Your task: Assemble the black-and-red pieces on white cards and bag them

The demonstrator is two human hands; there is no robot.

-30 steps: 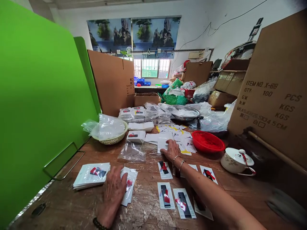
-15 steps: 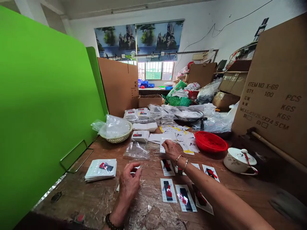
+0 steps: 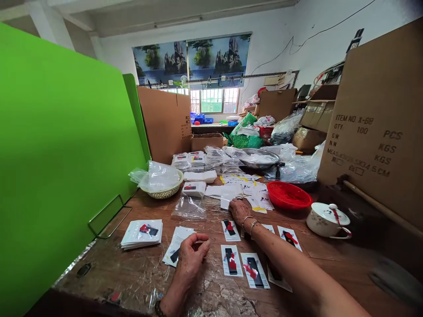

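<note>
Your left hand point(image 3: 192, 254) is raised low over the table point(image 3: 211, 290), palm inward, its fingers curled and its thumb bent towards the forefinger; whether anything is pinched between them cannot be told. One dark bracelet point(image 3: 159, 309) circles that wrist. Your right arm point(image 3: 291, 259) reaches forward and across from the lower right, its hand point(image 3: 240, 210) lying back uppermost with fingers bent down at the near edge of a white sheet point(image 3: 228, 199); the fingertips are hidden, so you cannot tell whether they grip it. Two bangles point(image 3: 250, 224) ring the right wrist.

Of the printed cards, three point(image 3: 231, 260) lie wholly in view between your left hand and right forearm, and at least three more point(image 3: 290, 238) show partly around that forearm. At least one loose card point(image 3: 176, 242) lies just beside your left hand, partly covered by it. One stack of cards point(image 3: 142, 233) lies further left. Count also one red basket point(image 3: 291, 205), one lidded cup point(image 3: 325, 223) to its right and one cream basket point(image 3: 165, 193).
</note>
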